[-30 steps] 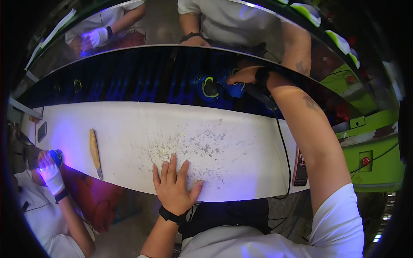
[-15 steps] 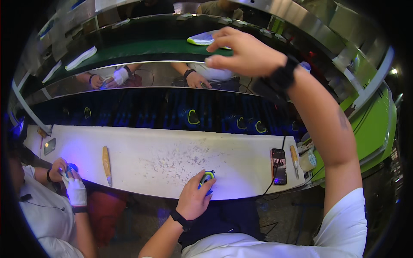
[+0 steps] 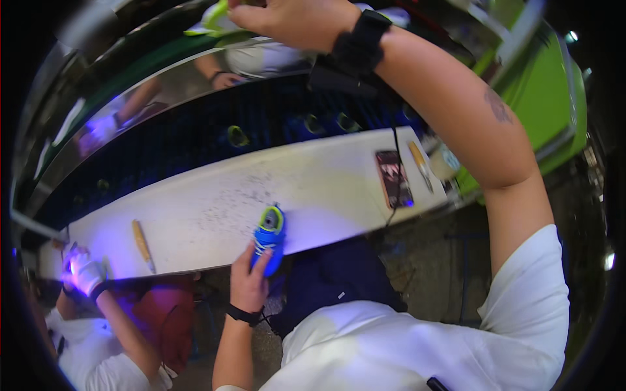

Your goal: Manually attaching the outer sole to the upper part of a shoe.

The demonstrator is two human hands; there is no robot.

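Observation:
My left hand [image 3: 250, 285] grips a small blue shoe [image 3: 268, 240] with white laces and a lime collar, at the front edge of the white worktop [image 3: 313, 173]. The shoe's opening faces up, its toe toward me. High at the upper edge, my right hand [image 3: 287, 19] has its thumb and fingers closed on a white and lime piece [image 3: 214, 21] that looks like a shoe sole, over the upper belt. This piece is blurred and partly cut off by the picture's edge.
Dark shoes with lime collars [image 3: 237, 136] stand on the lower belt behind the worktop. A wooden-handled tool [image 3: 141, 242] lies left; another [image 3: 417, 161] lies right, beside a phone [image 3: 394, 179] with a cable and a cup [image 3: 446, 163]. A co-worker's gloved hand [image 3: 87, 274] works left.
My right hand has gone from open above the belt to closed on the sole-like piece. My left hand has drawn the shoe nearer me and turned it. The view has tilted.

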